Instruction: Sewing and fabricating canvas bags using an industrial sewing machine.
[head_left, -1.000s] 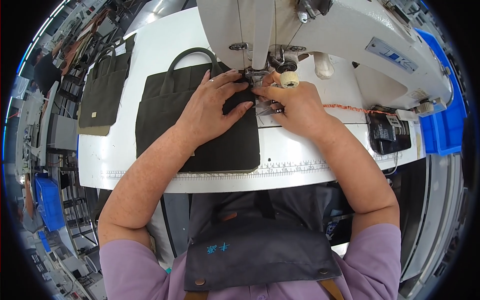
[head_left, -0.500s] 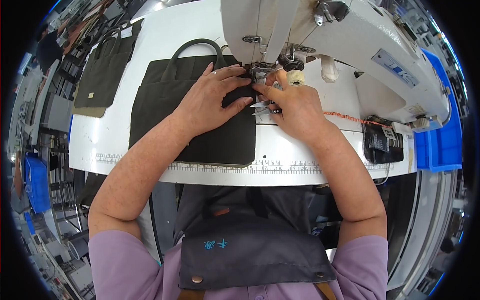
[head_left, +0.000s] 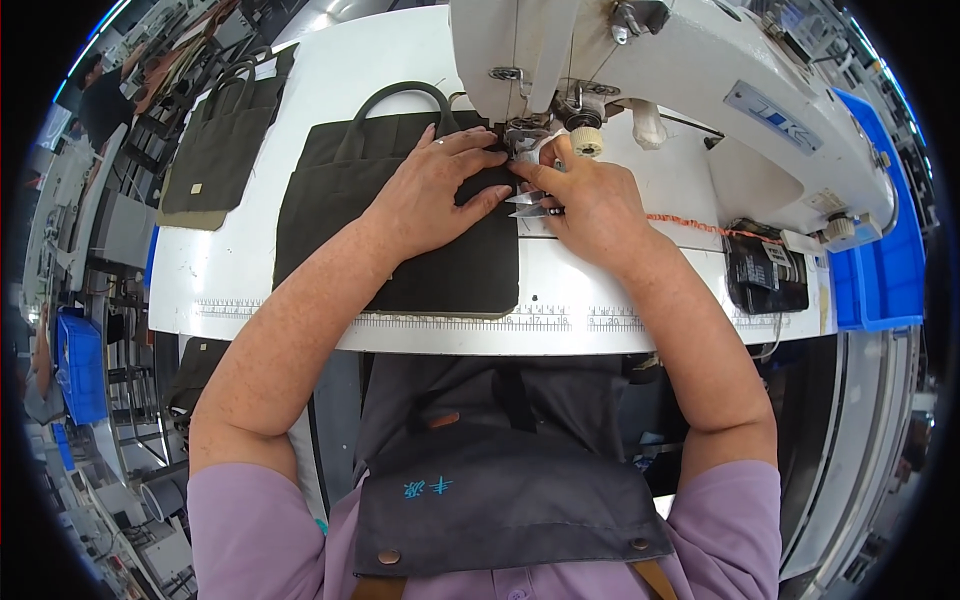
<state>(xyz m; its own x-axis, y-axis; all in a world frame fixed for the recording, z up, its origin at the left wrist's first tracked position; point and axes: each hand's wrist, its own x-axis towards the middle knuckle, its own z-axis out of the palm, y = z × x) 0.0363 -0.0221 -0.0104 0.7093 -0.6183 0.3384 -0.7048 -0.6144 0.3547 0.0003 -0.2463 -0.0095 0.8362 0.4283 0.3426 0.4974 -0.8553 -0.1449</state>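
A dark olive fabric bag (head_left: 440, 270) with a curved handle (head_left: 398, 90) lies flat, its right edge by the needle area of a white sewing machine (head_left: 680, 90). My left hand (head_left: 435, 190) rests on the bag with its fingers and thumb apart, fingertips near the presser foot (head_left: 525, 130). Tucked in my right hand (head_left: 595, 200) are thread snips (head_left: 530, 204), their blades pointing left over the bag's edge. The right thumb and index finger touch that edge just in front of the presser foot. What they pinch there is too small to make out.
Another olive bag (head_left: 215, 150) lies at the table's far left. Printed ruler markings (head_left: 540, 318) run along the front edge. A black box-shaped item (head_left: 765, 275) and an orange braided cord (head_left: 690, 222) are at right. A blue bin (head_left: 875, 270) stands beyond the machine.
The whole view has shifted slightly, with the table edge a little higher in the picture. Both hands keep nearly the same place at the bag's edge, and the snips remain in the right hand.
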